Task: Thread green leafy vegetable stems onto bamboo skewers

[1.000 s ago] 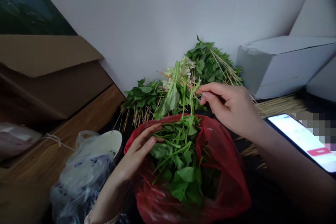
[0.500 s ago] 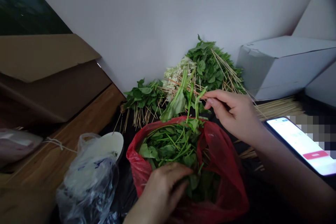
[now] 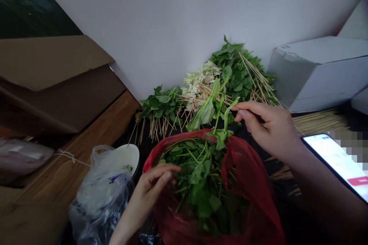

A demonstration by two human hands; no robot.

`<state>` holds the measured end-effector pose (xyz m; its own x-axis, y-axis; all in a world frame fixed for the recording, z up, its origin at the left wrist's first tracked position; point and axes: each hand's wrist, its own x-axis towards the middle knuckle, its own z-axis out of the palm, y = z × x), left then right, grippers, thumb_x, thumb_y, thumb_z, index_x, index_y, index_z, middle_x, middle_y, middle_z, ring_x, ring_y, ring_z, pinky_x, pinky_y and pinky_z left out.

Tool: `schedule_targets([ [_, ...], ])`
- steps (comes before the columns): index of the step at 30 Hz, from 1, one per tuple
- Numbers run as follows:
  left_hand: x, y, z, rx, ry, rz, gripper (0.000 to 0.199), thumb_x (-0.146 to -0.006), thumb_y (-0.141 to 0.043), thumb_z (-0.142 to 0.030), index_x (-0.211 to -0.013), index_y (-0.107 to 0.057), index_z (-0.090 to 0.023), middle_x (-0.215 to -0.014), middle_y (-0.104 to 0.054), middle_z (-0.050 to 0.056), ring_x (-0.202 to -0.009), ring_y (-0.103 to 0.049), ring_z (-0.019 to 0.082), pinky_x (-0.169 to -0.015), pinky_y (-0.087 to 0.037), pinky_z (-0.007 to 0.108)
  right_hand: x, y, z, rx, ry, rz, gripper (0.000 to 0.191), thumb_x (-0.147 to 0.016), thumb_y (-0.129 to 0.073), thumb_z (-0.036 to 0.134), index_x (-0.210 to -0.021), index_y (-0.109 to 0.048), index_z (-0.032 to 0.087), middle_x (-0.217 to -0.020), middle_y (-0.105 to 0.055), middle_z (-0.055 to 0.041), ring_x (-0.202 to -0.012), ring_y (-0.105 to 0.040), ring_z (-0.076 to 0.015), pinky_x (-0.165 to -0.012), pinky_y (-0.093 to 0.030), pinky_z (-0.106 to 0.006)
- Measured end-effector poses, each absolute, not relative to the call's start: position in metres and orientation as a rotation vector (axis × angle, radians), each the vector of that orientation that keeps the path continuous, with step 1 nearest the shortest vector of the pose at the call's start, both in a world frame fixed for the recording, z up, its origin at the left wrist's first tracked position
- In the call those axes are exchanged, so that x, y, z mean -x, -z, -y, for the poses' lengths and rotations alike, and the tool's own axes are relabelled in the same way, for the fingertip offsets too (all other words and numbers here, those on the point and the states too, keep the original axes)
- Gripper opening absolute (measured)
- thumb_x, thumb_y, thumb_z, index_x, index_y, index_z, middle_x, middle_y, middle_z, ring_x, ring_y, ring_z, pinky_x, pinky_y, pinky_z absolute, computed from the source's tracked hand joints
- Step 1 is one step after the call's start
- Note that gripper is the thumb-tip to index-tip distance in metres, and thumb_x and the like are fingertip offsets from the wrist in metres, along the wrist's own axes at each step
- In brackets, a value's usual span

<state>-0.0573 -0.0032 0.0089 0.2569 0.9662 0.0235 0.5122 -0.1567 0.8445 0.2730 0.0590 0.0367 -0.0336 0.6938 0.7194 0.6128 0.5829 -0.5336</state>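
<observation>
My right hand [image 3: 267,124] pinches a thin bamboo skewer [image 3: 228,101] above the back rim of the red plastic bag [image 3: 255,176]. Several pieces of leafy green [image 3: 202,115] are threaded on the skewer, stems upward and leaves hanging down. Loose leafy greens [image 3: 198,172] fill the bag. At the bag's left side is my left hand [image 3: 152,183], its fingers stretched out over the edge of the greens. I see nothing held in it, though its fingertips are close to the leaves.
Behind the bag lie piles of skewered greens [image 3: 238,71] and pale shredded vegetable [image 3: 201,80]. A white bowl [image 3: 130,155] and clear plastic bag [image 3: 100,199] are at left. Bare skewers [image 3: 322,122], a lit phone [image 3: 330,157] and a white box [image 3: 319,72] are at right; a cardboard box [image 3: 54,84] is far left.
My left hand has come out of the greens toward the bag's left side. My right hand still holds the skewer of greens. The view has shifted slightly.
</observation>
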Motion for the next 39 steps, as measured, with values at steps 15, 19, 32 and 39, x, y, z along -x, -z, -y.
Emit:
schedule_targets([
  [15, 0.069, -0.020, -0.017, -1.479, -1.163, -1.368, 0.024, -0.083, -0.072, -0.027, -0.066, -0.057, -0.021, -0.123, -0.071, 0.006, -0.108, -0.067, 0.026, -0.092, -0.052, 0.038, -0.274, -0.032, -0.065, 1.089, -0.037, 1.731, 0.020, -0.095, -0.051, 0.017, -0.101, -0.069, 0.025, -0.078, -0.074, -0.0004, -0.066, -0.070, -0.0176, -0.061, -0.050, -0.030],
  [19, 0.082, -0.023, -0.012, -1.105, -1.405, -1.224, 0.019, -0.076, -0.072, -0.018, -0.077, -0.054, -0.023, -0.081, -0.068, -0.003, -0.071, -0.064, 0.014, -0.063, -0.050, 0.024, -0.273, -0.035, -0.063, 1.072, -0.020, 1.732, 0.020, -0.095, -0.052, 0.016, -0.100, -0.069, 0.025, -0.078, -0.074, -0.0001, -0.067, -0.070, -0.0178, -0.064, -0.052, -0.031],
  [32, 0.008, 0.003, -0.063, -2.136, -0.634, -1.508, 0.011, -0.084, -0.070, -0.021, -0.091, -0.078, -0.021, -0.096, -0.076, 0.007, -0.095, -0.069, 0.026, -0.091, -0.049, 0.038, -0.269, -0.035, -0.061, 1.016, -0.004, 1.746, 0.021, -0.095, -0.050, 0.015, -0.102, -0.068, 0.022, -0.081, -0.075, -0.0014, -0.072, -0.071, -0.0172, -0.069, -0.055, -0.030],
  [39, 0.006, 0.028, -0.089, -2.209, -0.587, -1.730, 0.024, -0.081, -0.068, -0.009, -0.097, -0.079, -0.023, -0.106, -0.076, 0.011, -0.103, -0.069, 0.029, -0.093, -0.051, 0.042, -0.269, -0.033, -0.062, 1.014, -0.014, 1.747, 0.022, -0.095, -0.050, 0.015, -0.104, -0.069, 0.022, -0.081, -0.074, -0.0018, -0.072, -0.071, -0.0171, -0.069, -0.056, -0.031],
])
